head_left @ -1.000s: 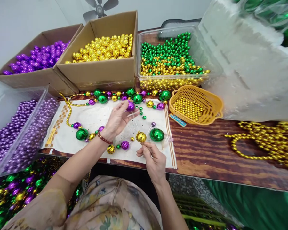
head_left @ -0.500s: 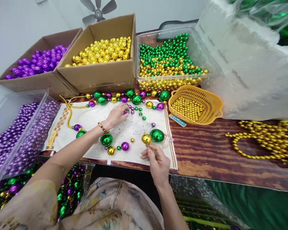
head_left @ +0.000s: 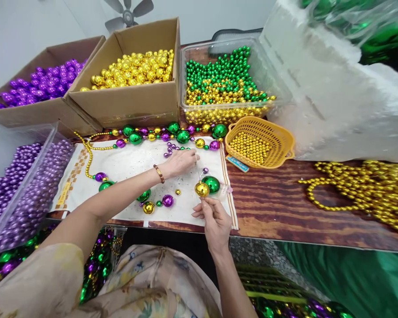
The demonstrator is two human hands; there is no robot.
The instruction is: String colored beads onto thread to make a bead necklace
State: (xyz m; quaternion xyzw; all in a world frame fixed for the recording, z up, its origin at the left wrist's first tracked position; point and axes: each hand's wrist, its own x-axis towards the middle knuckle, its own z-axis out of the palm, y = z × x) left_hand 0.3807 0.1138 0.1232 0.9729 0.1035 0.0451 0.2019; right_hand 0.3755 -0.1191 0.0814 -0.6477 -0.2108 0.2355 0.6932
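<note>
My right hand (head_left: 216,221) pinches a thin, stiff-looking strand (head_left: 198,171) just below the large gold bead (head_left: 202,189) strung on it. The strand rises to my left hand (head_left: 182,162), whose fingers are closed at its upper end; what they hold is hidden. Behind the gold bead sits a large green bead (head_left: 211,184), with a small purple bead (head_left: 205,170) above it. Small purple beads (head_left: 168,150) lie just beyond my left hand. A loose small gold bead (head_left: 177,192) rests on the white cloth (head_left: 119,161). A purple bead (head_left: 167,201) lies left of it.
A yellow basket (head_left: 287,137) of gold beads stands at right. Cardboard boxes (head_left: 126,99) and clear tubs (head_left: 232,107) of beads line the back and left. A finished-looking bead string (head_left: 135,138) crosses the cloth's far edge; gold bead strands (head_left: 368,190) lie far right.
My left hand has moved right from the small purple beads to the upper end of the strand. My right hand keeps its pinch. The whole view has shifted slightly.
</note>
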